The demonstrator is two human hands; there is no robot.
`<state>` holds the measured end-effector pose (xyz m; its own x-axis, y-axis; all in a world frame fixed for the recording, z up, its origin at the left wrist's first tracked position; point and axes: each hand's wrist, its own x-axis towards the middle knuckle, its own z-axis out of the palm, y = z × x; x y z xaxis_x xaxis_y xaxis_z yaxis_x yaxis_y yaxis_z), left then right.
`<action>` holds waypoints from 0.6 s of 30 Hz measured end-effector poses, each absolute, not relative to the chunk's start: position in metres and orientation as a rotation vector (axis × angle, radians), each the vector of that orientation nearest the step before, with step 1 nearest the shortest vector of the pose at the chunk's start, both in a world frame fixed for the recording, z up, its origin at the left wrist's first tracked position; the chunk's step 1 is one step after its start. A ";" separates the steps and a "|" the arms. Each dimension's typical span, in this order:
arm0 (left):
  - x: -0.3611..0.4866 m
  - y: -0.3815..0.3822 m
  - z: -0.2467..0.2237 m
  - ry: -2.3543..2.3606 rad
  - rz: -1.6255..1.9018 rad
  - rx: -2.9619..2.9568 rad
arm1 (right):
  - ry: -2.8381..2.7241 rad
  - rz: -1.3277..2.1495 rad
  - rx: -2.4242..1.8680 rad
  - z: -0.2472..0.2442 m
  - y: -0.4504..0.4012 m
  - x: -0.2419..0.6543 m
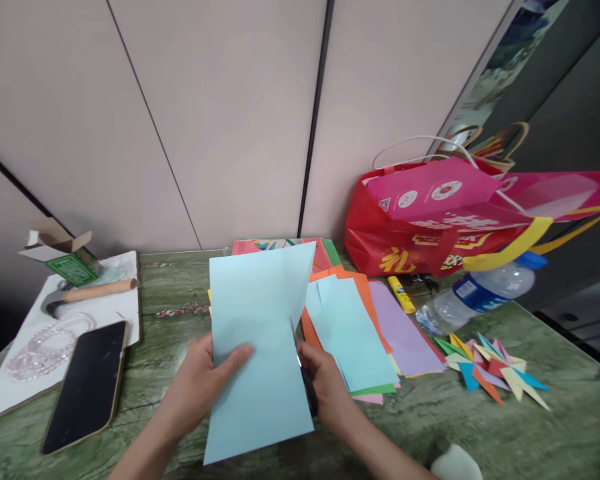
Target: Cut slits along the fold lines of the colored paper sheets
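Observation:
A light blue sheet of paper (260,333) is held up above the table. My left hand (207,373) grips its left edge, thumb on the front and fingers hidden behind. At the right edge, my right hand (325,383) is closed around scissors (309,390) with dark handles. Most of their blades is hidden by the sheet. A slit runs down from the top right, and a strip above the scissors bends away from the sheet. Behind my right hand lies a stack of coloured paper, with light blue pieces (353,333) on top.
To the right are a purple sheet (405,333), a yellow glue stick (401,295), a plastic bottle (480,293), folded paper stars (495,367) and a red bag (405,233). A phone (87,383), a wooden-handled tool (100,291) and a green box (75,267) sit on the left.

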<state>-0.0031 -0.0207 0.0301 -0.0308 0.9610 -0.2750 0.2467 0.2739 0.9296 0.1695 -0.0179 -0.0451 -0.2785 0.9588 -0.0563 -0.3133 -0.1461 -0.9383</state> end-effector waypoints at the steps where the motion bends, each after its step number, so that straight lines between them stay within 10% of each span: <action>1: -0.003 -0.021 0.030 1.506 0.865 1.169 | -1.072 1.633 -0.889 -0.046 -0.018 0.169; 18: -0.003 -0.021 0.032 1.482 0.789 1.201 | -1.163 1.598 -0.787 -0.036 -0.016 0.171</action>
<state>-0.0027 -0.0207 0.0324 0.0249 0.9523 -0.3043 0.2789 0.2857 0.9168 0.1706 -0.0163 -0.0357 -0.3188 0.9470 0.0398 -0.3288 -0.0712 -0.9417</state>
